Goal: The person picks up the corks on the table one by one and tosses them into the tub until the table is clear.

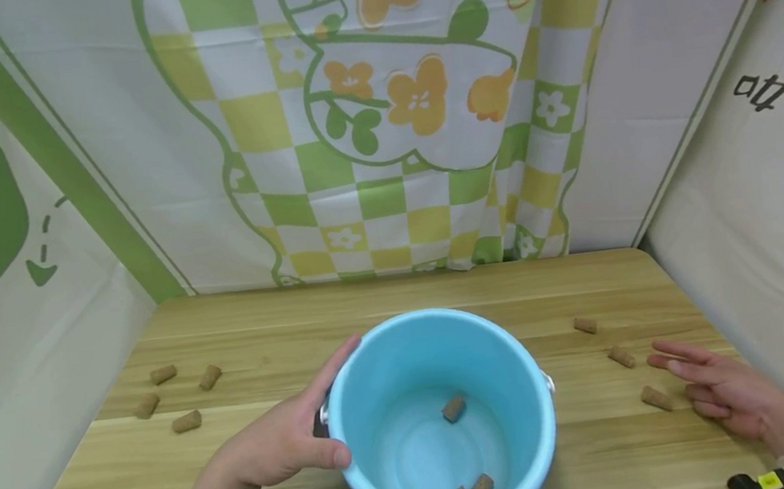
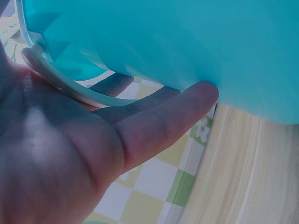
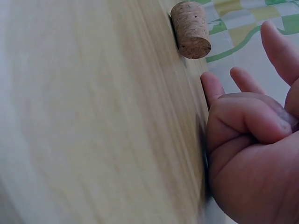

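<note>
A light blue bucket [image 1: 430,322] stands at the front middle of the table, its mouth facing up towards me. My left hand [image 1: 277,443] holds its left side, thumb at the rim and fingers along the outer wall. In the left wrist view, the bucket's handle [image 2: 70,86] crosses that hand. Inside the bucket lie three corks [image 1: 454,408]. On the right, my right hand [image 1: 729,396] is held low by three loose corks [image 1: 656,398], holding nothing. Its first fingers reach out and the others bend. The right wrist view shows one cork [image 3: 189,28] beyond the fingertips.
Several more corks [image 1: 186,421] lie on the left part of the wooden table [image 1: 269,315]. Printed fabric walls [image 1: 411,218] rise behind the table and along both sides.
</note>
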{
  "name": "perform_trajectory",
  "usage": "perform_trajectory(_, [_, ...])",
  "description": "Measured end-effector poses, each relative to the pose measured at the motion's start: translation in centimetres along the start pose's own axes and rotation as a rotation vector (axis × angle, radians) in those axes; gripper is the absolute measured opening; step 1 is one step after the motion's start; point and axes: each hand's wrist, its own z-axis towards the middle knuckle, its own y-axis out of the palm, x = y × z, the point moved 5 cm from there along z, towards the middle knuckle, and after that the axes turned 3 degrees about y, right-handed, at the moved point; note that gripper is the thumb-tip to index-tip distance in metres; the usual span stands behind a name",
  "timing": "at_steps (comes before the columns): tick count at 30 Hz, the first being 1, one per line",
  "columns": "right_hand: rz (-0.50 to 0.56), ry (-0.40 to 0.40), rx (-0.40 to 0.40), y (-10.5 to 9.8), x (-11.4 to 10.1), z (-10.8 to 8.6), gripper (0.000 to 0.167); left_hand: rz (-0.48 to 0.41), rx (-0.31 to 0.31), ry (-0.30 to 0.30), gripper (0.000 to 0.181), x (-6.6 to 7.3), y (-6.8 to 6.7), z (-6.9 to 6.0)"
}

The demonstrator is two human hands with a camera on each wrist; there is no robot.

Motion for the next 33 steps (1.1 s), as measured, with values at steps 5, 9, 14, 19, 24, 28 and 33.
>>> perform_trajectory(5, [-0.013, 0.004, -0.01, 0.2, 0.0, 0.1, 0.044, -0.003, 0.002, -0.001, 0.112, -0.1, 0.0, 0.0])
perform_trajectory(9, [-0.037, 0.0, -0.027, 0.5, 0.0, 0.2, 0.046, -0.004, 0.002, -0.002, 0.112, 0.0, 0.0, 0.0])
perform_trajectory(14, [-0.112, -0.027, -0.033, 1.0, 0.1, 0.3, 0.047, -0.015, 0.0, 0.001, 0.112, -0.1, 0.1, 0.1])
perform_trajectory(19, [-0.171, -0.013, -0.026, 1.3, 0.3, 0.4, 0.048, 0.0, 0.004, 0.002, 0.111, 0.0, 0.0, 0.1])
perform_trajectory(24, [-0.221, 0.025, 0.011, 1.7, 0.4, 0.5, 0.046, 0.002, 0.009, -0.007, 0.112, -0.1, 0.0, 0.0])
perform_trajectory(28, [-0.252, 0.039, 0.056, 2.0, 0.5, 0.5, 0.044, 0.004, 0.007, -0.006, 0.111, -0.1, 0.0, 0.0])
perform_trajectory(33, [-0.295, 0.068, 0.107, 1.9, 0.7, 0.4, 0.043, 0.004, 0.006, -0.005, 0.111, -0.1, 0.0, 0.1])
